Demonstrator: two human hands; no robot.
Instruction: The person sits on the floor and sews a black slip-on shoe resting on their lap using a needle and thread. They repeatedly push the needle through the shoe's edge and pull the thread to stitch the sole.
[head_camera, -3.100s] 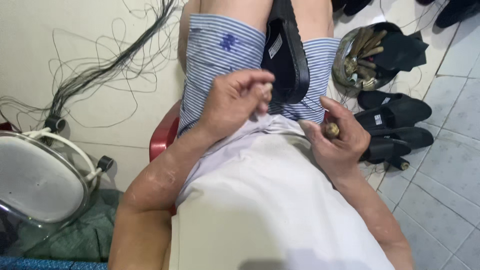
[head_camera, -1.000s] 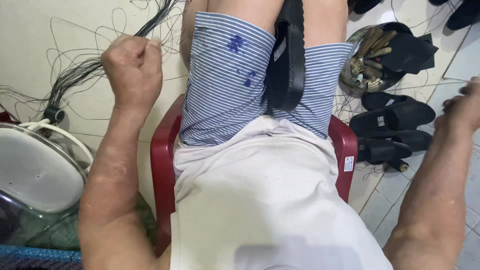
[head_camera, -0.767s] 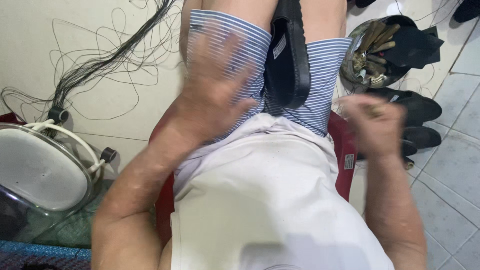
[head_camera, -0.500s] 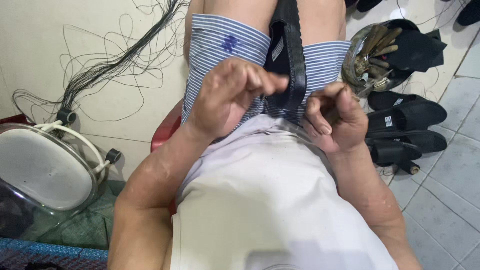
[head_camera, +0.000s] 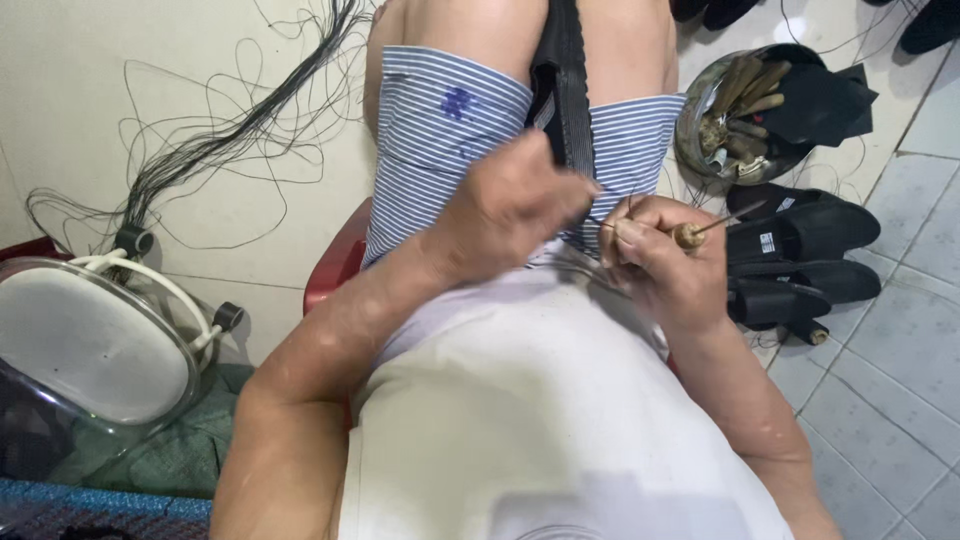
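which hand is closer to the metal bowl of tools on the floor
Right. The right hand, gripping an awl, sits just beside the metal bowl; the left hand is farther away, over the black shoe sole.

Awl (head_camera: 700, 232): thin shiny metal shaft, brown wooden knob. Black shoe upper (head_camera: 562, 70) at 12 o'clock: matt, leathery. Shorts (head_camera: 440, 130): striped woven cloth. Chair (head_camera: 335, 270): glossy red plastic. Floor tiles (head_camera: 900, 350) at 4 o'clock: smooth, glazed.
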